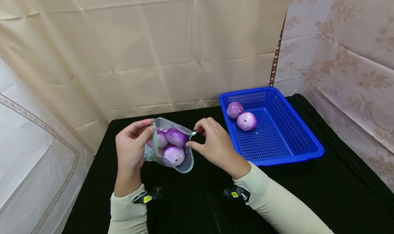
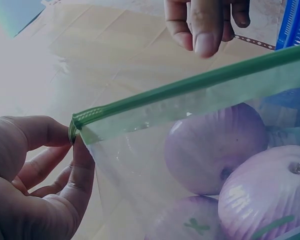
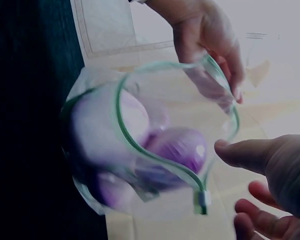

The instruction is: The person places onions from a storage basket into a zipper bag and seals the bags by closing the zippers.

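A clear zip bag point(image 1: 188, 164) with a green zip strip point(image 2: 165, 92) hangs with its mouth spread, and several purple onions point(image 1: 174, 155) lie inside. At one end of the strip, my left hand point(image 1: 130, 147) pinches the bag's corner between thumb and fingers. My right hand point(image 1: 217, 143) hovers beside the opposite end, close to the small white slider point(image 3: 205, 198). Its thumb and fingers stand apart with nothing gripped, as the right wrist view shows. The bag's underside is mostly hidden in the head view.
A blue plastic basket point(image 1: 277, 157) stands to the right, with two purple onions point(image 1: 246, 121) at its left side. Black cloth point(image 1: 191, 203) covers the table. Beige fabric point(image 1: 172, 49) hangs behind, and a flowered cloth point(image 1: 344, 56) is on the right.
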